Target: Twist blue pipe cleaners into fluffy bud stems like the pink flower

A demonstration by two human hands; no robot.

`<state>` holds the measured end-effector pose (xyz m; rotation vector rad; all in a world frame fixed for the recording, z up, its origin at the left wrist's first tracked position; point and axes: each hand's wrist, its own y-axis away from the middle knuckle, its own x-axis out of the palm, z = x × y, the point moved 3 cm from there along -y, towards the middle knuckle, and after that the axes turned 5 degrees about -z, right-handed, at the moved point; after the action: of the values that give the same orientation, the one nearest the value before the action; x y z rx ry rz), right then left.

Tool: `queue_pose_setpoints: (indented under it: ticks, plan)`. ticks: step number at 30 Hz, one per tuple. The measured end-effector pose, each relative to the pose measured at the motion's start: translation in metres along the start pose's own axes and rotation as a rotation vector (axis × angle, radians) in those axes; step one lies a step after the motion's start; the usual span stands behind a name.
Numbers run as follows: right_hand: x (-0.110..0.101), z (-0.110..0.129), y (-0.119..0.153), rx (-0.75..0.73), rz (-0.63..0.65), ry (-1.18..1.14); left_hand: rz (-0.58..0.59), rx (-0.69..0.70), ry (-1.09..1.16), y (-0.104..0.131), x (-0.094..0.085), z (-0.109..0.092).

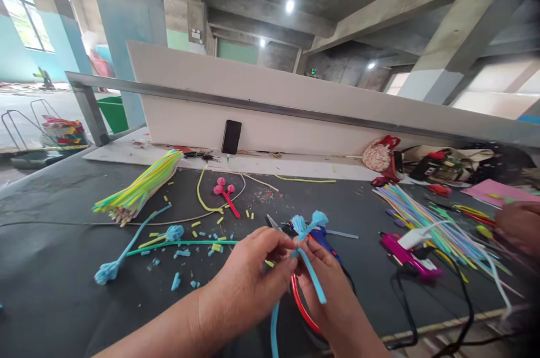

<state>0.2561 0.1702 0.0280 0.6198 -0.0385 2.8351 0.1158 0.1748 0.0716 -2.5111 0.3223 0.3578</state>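
Note:
My left hand (257, 271) and my right hand (327, 279) meet over the dark table, fingertips pinched on a blue pipe cleaner (313, 276). Two fluffy blue heads (319, 218) stick up above the fingers, and a blue stem hangs below my left hand. Where the stems cross is partly hidden by the fingers. Under my hands lie scissors (304, 310) with red handles, their tip showing beyond my left hand. Behind my right hand is a blue tool (327, 243), perhaps a glue gun, with a clear stick. Another blue-headed stem (122, 259) rests at the left.
Yellow-green pipe cleaners (141, 184) lie bundled at left; a pastel bundle (439, 229) lies at right. A pink piece (228, 196) and cut bits lie between. A phone (232, 136) leans on the back board. A magenta power strip (411, 257) trails cables. Another person's hand (518, 226) is far right.

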Motion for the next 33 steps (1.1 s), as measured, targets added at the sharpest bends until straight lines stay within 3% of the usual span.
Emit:
queue_pose_setpoints:
  ticks: [6,10,18,22,27,30,33]
  plan:
    - [-0.010,-0.012,0.004,-0.044,-0.092,0.223,-0.015,0.022,-0.123,0.008,0.010,0.019]
    - [0.001,-0.014,0.010,-0.069,-0.104,0.311,0.007,0.052,-0.146,0.017,0.011,0.033]
    - [0.014,-0.010,0.012,-0.141,-0.105,0.367,-0.142,-0.065,-0.098,0.018,0.013,0.037]
    - [0.010,-0.011,0.012,-0.197,-0.081,0.443,-0.133,-0.294,0.123,0.014,0.017,0.037]
    - [0.002,-0.011,0.013,-0.341,-0.090,0.623,-0.035,-0.667,0.633,0.013,0.024,0.040]
    - [0.001,-0.005,0.016,-0.426,-0.015,0.691,0.070,-0.842,0.872,0.015,0.023,0.038]
    - [0.002,0.003,0.019,-0.453,0.058,0.652,0.228,-0.920,1.119,0.016,0.022,0.032]
